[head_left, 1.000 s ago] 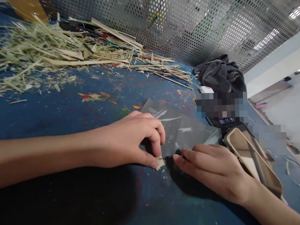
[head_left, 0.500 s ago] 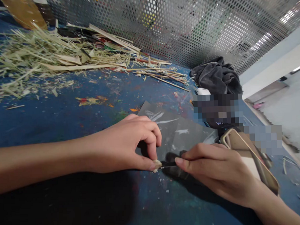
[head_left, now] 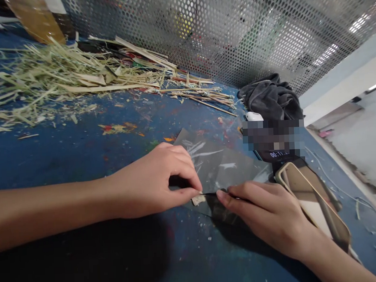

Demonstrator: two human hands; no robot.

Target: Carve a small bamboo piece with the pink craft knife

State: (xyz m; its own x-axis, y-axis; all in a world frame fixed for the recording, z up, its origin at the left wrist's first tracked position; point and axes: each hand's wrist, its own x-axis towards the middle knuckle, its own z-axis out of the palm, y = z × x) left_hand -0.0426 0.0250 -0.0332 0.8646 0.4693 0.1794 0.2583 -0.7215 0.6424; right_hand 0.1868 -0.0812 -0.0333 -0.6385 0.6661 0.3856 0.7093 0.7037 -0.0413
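Note:
My left hand (head_left: 163, 179) is closed in a pinch, its thumb and forefinger meeting at the tip of a thin dark strip (head_left: 210, 193). What lies between those fingertips is too small to make out. The strip's other end is pinched in my right hand (head_left: 264, 212); I cannot tell if it is a blade or a stick. Just below my left fingertips lies a small pale chip (head_left: 198, 199), at the near edge of a dark grey sheet (head_left: 228, 166) like sandpaper, with whitish scuff marks.
Pale shavings (head_left: 65, 75) are heaped at the far left, beside several thread-bound sticks (head_left: 205, 95). A dark cloth (head_left: 271, 97), a white earbud case (head_left: 254, 116), a phone (head_left: 276, 155) and a phone case (head_left: 313, 202) are on the right. A perforated metal panel (head_left: 203, 37) bounds the back.
My left fingers have come off the pale chip, which now lies below them, and have moved slightly up and right to the strip's tip. My right hand has shifted slightly left.

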